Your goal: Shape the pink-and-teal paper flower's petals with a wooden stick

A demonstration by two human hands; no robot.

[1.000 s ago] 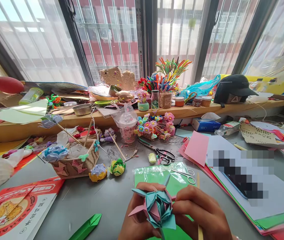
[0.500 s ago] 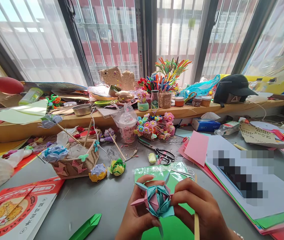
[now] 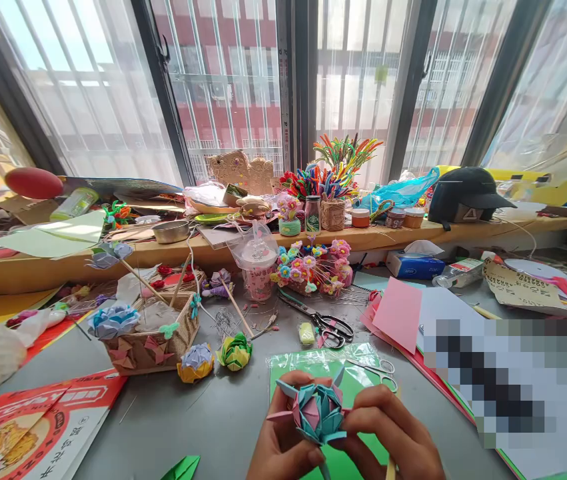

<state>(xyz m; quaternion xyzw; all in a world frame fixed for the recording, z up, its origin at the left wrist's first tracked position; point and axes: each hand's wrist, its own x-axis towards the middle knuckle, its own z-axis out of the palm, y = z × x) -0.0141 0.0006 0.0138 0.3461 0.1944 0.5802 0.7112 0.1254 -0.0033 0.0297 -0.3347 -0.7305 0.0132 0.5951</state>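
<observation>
A blue and pink origami flower [image 3: 316,415], with pointed petals sticking out around it, rests in my left hand [image 3: 283,437], whose fingers wrap it from the left and below. At its right side, the fingertips of my right hand [image 3: 393,427] pinch a petal. A thin wooden stick [image 3: 391,469] is also tucked in my right hand, partly hidden by the fingers. Under the hands lies green paper [image 3: 288,367] in a clear sleeve. Small scissors [image 3: 380,372] lie on it, just beyond my right hand.
Black-handled scissors [image 3: 333,330] and a pale yellow block [image 3: 306,333] lie ahead. Two finished paper flowers [image 3: 234,351] sit near a cardboard box [image 3: 150,350]. A paper stack [image 3: 443,320] is at right, a red-and-white bag [image 3: 38,427] at left, a folded green paper piece [image 3: 183,469] in front.
The view has tilted up, so the table's things sit lower in the picture. Both hands still hold the flower, its turn barely changed, with the right fingertips at the same side.
</observation>
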